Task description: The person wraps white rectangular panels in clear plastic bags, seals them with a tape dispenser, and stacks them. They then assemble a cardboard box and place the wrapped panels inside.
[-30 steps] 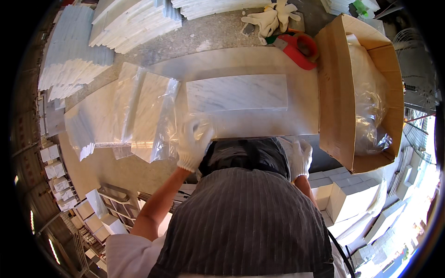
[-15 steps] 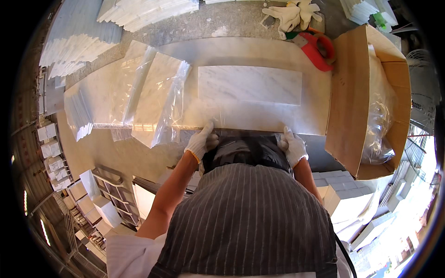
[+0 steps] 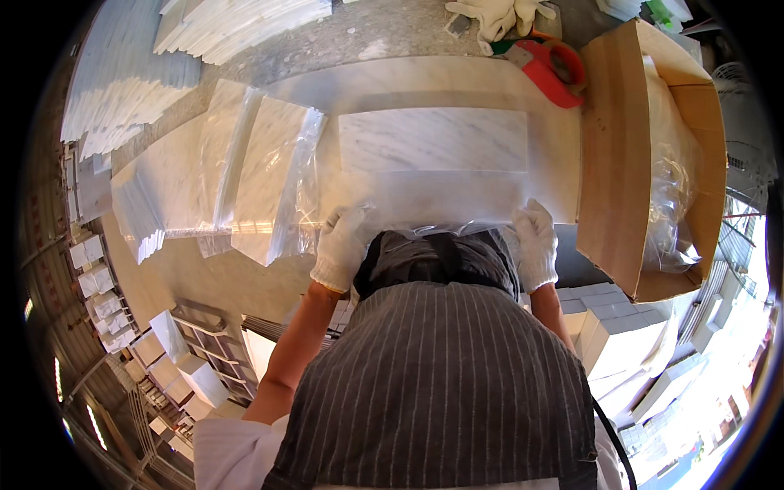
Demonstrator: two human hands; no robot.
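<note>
A flat rectangular white marble tile (image 3: 433, 140) with grey veins lies lengthwise before me on a pale slab worktop (image 3: 392, 80). Thin clear plastic film (image 3: 457, 228) runs along the worktop's near edge, between my hands and close to my apron. My left hand (image 3: 341, 243), in a white knitted glove, is closed on the film's left side. At its right side my right hand (image 3: 536, 243), gloved the same way, is closed on it too; its fingertips are partly hidden. How far the film reaches under or over the tile is hard to make out.
Plastic-wrapped marble tiles (image 3: 265, 171) lean together at the left. An open cardboard box (image 3: 608, 147) with plastic inside stands at the right, beside a red tape dispenser (image 3: 549, 73). Spare white gloves (image 3: 494, 16) and stacked tiles (image 3: 237, 28) lie at the far side.
Both hands have turned from thumbs resting on the worktop's edge to a closed grip. The film shows more bunched along the near edge. My view has shifted slightly; the tile stays put.
</note>
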